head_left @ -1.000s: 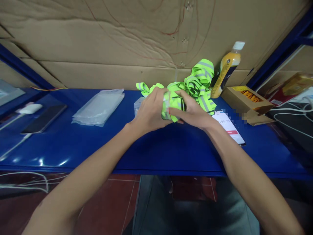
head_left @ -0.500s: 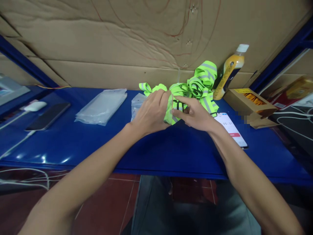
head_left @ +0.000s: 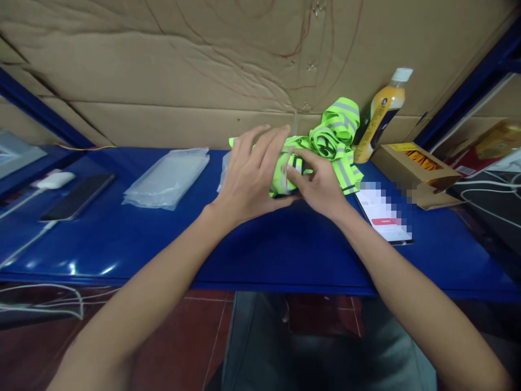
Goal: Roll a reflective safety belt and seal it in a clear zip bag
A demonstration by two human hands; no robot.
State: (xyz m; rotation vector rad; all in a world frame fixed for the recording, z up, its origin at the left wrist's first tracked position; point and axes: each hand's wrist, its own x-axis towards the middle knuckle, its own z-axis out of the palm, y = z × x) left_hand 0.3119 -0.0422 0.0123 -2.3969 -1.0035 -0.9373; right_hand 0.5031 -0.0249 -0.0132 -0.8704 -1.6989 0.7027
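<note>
Above the bench [head_left: 285,255], at mid-depth & just in front of a loose pile of matching strap [head_left: 342,122], sits the strap bundle [head_left: 279,182], held b/w both hands. Whether its underside touches the bench can't be told.

Handling (est.): wt. low; webbing soft, flexible, not fragile. Expect the folded layers to spring open if pressure comes off. Clear film around the bundle, prob. a bag, looks thin & somewhat slippery; it may slide over the webbing or crease under a hard pinch.

Hold pts. (rec.): cup the L side w/ a broad palm to keep layers compact; pinch film & webbing together at the R end, thumb on near face. Avoid gripping film alone, as it may stretch or tear.

Hand status: L hand [head_left: 250,182] curves round the L side, fingers long & spread over the far side, thumb along the lower near edge. R hand [head_left: 321,187] grasps the R end b/w thumb & index; other fingers partly hidden. Grip force: can't tell.

Appearance: fluorescent yellow-green, compact, w/ dark parts at the R end, type unclear. Film is translucent, w/ a thin reddish line near the R thumb.
</note>
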